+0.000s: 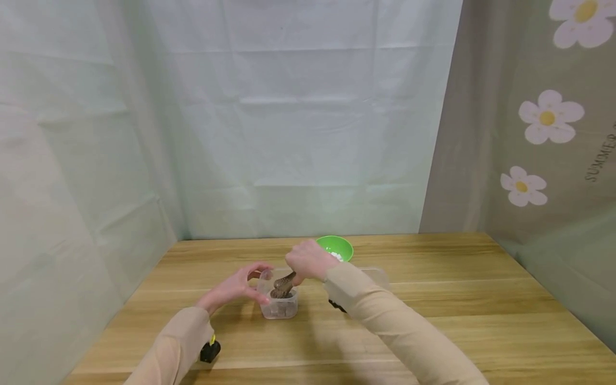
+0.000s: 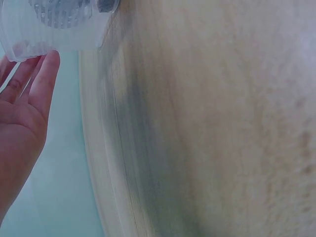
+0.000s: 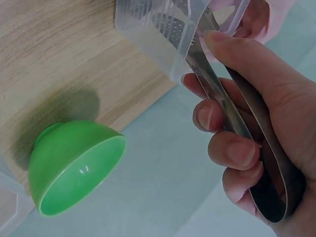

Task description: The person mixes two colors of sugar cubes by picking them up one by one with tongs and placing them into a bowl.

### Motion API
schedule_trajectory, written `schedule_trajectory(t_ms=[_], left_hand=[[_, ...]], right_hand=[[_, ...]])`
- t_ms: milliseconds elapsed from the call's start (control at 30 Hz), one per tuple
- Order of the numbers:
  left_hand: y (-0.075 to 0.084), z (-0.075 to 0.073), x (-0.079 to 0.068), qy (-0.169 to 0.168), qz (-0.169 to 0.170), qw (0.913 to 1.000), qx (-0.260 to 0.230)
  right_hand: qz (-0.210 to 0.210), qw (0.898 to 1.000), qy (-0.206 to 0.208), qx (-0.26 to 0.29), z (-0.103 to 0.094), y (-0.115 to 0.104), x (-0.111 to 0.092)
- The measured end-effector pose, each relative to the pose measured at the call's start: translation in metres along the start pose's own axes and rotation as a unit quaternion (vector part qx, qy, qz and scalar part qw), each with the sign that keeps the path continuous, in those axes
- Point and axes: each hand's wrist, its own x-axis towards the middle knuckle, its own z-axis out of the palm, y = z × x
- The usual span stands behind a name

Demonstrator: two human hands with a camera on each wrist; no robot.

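Note:
A clear plastic container (image 1: 280, 310) stands on the table with greyish chunks at its bottom, too small to identify. My left hand (image 1: 237, 286) holds it from the left side, thumb at the front and fingers at the back; the left wrist view shows those fingertips (image 2: 49, 64) against its wall. Metal tongs (image 3: 222, 101) with perforated ends lie in the grip of my right hand (image 1: 310, 260), thumb on one arm and fingers round the other. Their ends reach down inside the container. Whether they pinch anything is not visible.
Behind my right hand stands a green bowl (image 1: 337, 243) with small white pieces in it. Another clear container (image 1: 377, 275) is partly hidden by my right forearm. The wooden table (image 1: 447, 299) ends at a hanging curtain (image 1: 298, 133) at the back.

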Motion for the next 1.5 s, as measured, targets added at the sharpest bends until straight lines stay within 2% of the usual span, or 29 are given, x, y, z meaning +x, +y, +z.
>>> schedule_trajectory(t_ms=[167,333,667,967,1233,1500], left_hand=[[0.001,0.0,0.0,0.0,0.002,1.0,0.006],[0.002,0.001,0.001,0.003,0.003,0.9999,0.011],[0.007,0.002,-0.001,0.006,-0.007,0.9999,0.008],[0.001,0.002,-0.001,0.012,-0.003,0.9998,0.018],[0.002,0.002,-0.001,0.013,-0.005,0.9998,0.015],[0.002,0.003,-0.001,0.016,-0.003,0.9997,0.016]], right_hand=[[-0.001,1.0,-0.012,-0.008,0.002,0.0,0.002],[-0.001,1.0,-0.016,0.019,0.004,0.002,0.002],[-0.014,0.995,0.032,0.093,0.007,0.019,-0.011],[-0.042,0.979,0.049,0.195,0.015,0.04,-0.027],[-0.065,0.957,0.103,0.263,0.023,0.05,-0.036],[-0.051,0.95,0.106,0.288,0.026,0.055,-0.045]])
